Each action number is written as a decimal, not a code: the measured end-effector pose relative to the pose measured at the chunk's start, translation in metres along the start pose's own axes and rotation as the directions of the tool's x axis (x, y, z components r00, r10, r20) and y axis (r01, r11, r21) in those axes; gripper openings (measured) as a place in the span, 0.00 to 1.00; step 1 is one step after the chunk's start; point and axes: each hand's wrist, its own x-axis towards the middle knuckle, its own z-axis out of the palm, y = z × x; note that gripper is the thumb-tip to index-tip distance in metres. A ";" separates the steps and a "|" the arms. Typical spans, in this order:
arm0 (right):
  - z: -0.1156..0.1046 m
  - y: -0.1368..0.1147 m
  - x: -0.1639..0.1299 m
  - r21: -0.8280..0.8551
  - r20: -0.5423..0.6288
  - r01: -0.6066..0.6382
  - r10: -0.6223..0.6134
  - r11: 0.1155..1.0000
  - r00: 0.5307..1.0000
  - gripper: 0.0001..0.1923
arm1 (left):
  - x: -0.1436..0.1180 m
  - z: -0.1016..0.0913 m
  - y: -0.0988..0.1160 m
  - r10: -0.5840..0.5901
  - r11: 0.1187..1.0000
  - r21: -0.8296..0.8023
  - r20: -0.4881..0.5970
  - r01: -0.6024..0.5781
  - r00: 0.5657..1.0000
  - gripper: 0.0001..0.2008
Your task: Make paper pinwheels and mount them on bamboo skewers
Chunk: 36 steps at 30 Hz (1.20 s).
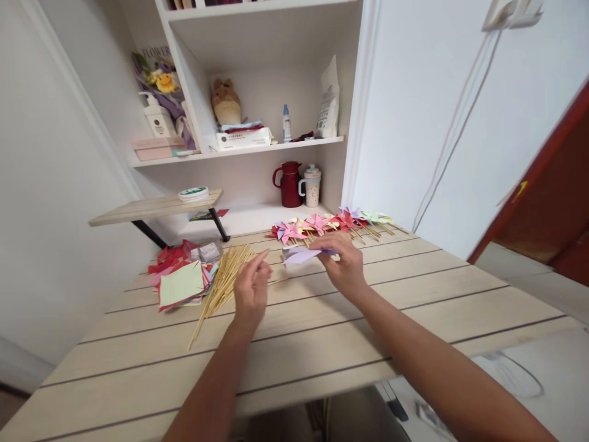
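My right hand (346, 265) pinches a folded lilac paper pinwheel (301, 255) just above the wooden table (322, 344). My left hand (251, 288) hovers beside it with fingers slightly curled and apart, and a thin wooden stick (277, 282) lies by its fingertips; whether it touches the stick I cannot tell. A bundle of bamboo sticks (221, 285) lies just left of that hand. Behind the hands, a row of finished paper pinwheels (331, 224) in pink, red, yellow and green lies along the table's far edge.
A pile of coloured paper squares (181, 282) sits at the left of the table. Behind, a white shelf unit holds a red jug (289, 184), a cup (311, 185), a plush toy (225, 101) and boxes. A small raised wooden shelf (156, 209) carries a tape roll.
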 end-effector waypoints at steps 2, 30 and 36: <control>-0.002 0.005 0.001 0.019 0.001 -0.033 0.033 0.999 0.999 0.04 | 0.004 -0.011 -0.013 -0.162 0.981 0.080 -0.157 0.176 0.974 0.19; 0.005 0.013 -0.008 0.081 0.118 -0.103 0.093 0.991 0.989 0.03 | 0.005 -0.028 -0.064 -0.418 0.516 0.834 0.045 0.196 0.908 0.15; 0.006 0.013 -0.009 0.090 0.107 -0.083 0.073 0.992 0.992 0.03 | 0.003 -0.021 -0.061 -0.426 0.590 0.799 0.186 0.116 0.886 0.11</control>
